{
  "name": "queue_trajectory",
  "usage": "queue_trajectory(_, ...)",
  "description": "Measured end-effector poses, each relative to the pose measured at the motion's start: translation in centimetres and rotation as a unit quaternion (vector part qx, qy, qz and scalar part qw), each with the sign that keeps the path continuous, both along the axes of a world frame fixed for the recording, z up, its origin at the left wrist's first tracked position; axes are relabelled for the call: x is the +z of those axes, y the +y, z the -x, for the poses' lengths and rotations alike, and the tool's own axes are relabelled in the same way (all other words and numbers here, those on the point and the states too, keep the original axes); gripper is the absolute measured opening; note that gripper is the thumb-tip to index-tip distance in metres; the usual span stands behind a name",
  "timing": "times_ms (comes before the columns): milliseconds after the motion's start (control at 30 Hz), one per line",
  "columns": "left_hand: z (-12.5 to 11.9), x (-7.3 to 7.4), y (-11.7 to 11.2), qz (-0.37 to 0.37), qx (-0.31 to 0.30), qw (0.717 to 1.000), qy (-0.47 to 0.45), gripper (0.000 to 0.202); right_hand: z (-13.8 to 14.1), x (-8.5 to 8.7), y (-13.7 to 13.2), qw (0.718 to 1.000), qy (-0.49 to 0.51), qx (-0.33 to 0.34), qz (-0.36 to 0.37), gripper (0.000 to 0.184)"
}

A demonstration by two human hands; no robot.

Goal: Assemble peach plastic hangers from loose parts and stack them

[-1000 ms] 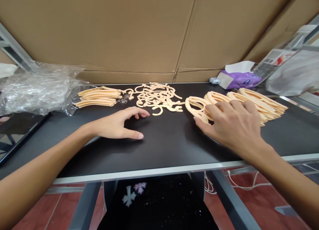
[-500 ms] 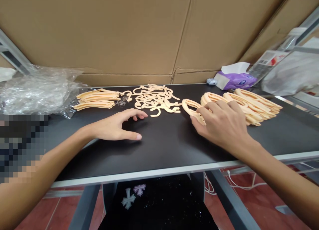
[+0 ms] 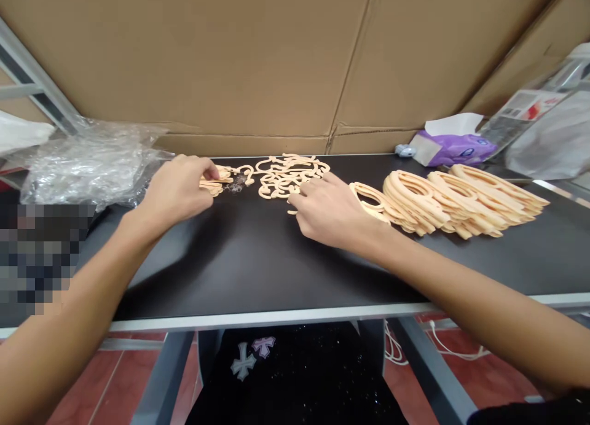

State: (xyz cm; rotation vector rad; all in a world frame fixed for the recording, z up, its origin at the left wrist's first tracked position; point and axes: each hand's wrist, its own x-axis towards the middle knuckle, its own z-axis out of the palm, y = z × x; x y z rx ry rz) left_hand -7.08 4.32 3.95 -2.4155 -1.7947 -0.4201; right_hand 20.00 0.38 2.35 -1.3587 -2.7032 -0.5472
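My left hand [image 3: 177,188] is at the stack of thin pale strips [image 3: 220,178] on the left, its thumb and forefinger apart and curved toward the stack's near end. The palm hides much of that stack. My right hand [image 3: 329,213] has its fingers bent down at the front of a heap of loose curved pale pieces [image 3: 288,170]. Its fingertips close on a curved piece [image 3: 292,212], whose end pokes out to the left. Just right of that hand lies a pale oval ring-shaped piece [image 3: 369,194].
Several overlapping stacks of oval pieces [image 3: 415,198] lie on the right of the black table [image 3: 258,265]. Behind them is a purple tissue pack [image 3: 456,147]. Clear plastic bags [image 3: 87,167] sit at the left, and cardboard [image 3: 207,62] stands along the back.
My right hand has left the oval pieces and moved left to the loose curved pieces. My left hand has moved left and up to the stack of strips. The view has shifted slightly.
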Motion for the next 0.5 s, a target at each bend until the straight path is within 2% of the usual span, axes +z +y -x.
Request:
queue_trajectory(67,1.1,0.1,0.5,0.013,0.036,0.997,0.068,0.034,0.0,-0.6,0.3,1.000,0.000,0.007,0.017,0.031)
queue_trajectory(133,1.7,-0.1,0.9,0.032,0.046,0.995,0.083,0.033,-0.4,-1.2,0.3,0.999,0.016,0.009,0.027,0.033)
queue_trajectory(400,1.7,-0.4,0.7,0.062,0.020,0.998,0.000,0.028,-1.2,-1.5,0.3,0.996,0.069,-0.001,0.057,0.032)
queue_trajectory(500,1.9,-0.6,0.9,0.049,0.010,0.999,0.001,0.029,-1.1,-1.4,0.3,0.995,0.079,0.001,0.063,0.032)
